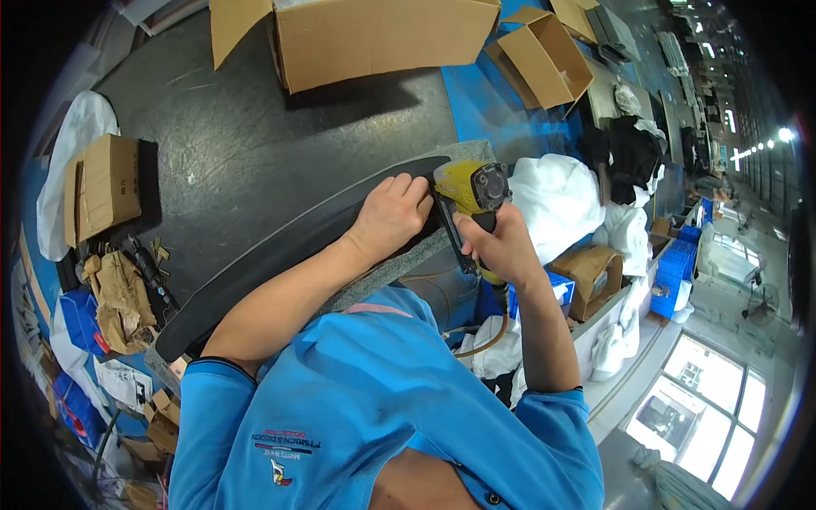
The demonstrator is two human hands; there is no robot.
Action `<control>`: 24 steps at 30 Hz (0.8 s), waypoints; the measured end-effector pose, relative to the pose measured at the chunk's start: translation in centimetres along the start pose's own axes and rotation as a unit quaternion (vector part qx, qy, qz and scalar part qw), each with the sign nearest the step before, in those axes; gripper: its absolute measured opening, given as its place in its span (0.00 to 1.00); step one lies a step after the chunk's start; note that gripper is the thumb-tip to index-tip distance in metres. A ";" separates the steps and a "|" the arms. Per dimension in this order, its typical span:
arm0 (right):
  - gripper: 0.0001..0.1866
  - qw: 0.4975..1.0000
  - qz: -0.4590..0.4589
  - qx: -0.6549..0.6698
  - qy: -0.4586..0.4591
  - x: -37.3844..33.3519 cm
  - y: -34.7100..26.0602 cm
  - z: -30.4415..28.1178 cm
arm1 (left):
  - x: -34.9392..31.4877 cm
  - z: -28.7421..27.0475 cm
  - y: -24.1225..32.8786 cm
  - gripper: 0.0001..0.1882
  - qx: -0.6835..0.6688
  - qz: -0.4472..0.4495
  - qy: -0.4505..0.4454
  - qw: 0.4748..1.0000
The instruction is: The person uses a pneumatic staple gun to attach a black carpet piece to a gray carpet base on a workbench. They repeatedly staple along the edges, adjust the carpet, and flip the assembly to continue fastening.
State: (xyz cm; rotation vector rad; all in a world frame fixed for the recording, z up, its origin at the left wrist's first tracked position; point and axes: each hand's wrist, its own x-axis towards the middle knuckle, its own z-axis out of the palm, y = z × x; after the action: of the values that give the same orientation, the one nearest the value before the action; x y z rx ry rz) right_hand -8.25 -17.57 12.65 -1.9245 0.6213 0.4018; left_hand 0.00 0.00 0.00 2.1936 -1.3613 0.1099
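Note:
My right hand [503,244] is wrapped round the grip of a yellow and black pneumatic staple gun [464,186], with an air hose [495,333] running down from its handle. The gun's nose meets the right end of a long black fabric-covered panel [280,242]. On that panel, just left of the gun, my left hand [393,214] presses with its fingers curled at the black edge; whether they pinch the fabric is hidden. Grey felt-like material [374,282] lies along the panel's near side, against my body.
A large cardboard box [382,42] stands on the dark worktop [217,127] at the far side, with an open smaller box [544,64] to its right. At left are another carton [104,189] and crumpled brown paper [121,297]. White wrapped bundles [557,200] lie right of the gun.

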 end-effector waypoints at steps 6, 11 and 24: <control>0.10 0.998 0.022 0.041 0.035 -0.4 0.1 0.3 | -3.2 -6.4 -0.2 0.16 -0.035 -0.144 0.059 0.987; 0.10 0.999 0.004 0.024 0.043 -0.2 -0.4 0.7 | -6.6 -8.7 -1.6 0.13 -0.116 -0.131 0.057 0.983; 0.09 1.000 0.007 0.022 -0.003 -1.2 -1.5 2.9 | -7.7 -6.9 -0.9 0.17 0.018 -0.041 0.068 0.997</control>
State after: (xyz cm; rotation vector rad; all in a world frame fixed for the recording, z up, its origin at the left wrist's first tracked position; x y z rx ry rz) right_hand -8.35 -14.14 13.19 -1.8770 0.6350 0.3986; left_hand -1.50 9.83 2.78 2.2239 -1.2017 0.2499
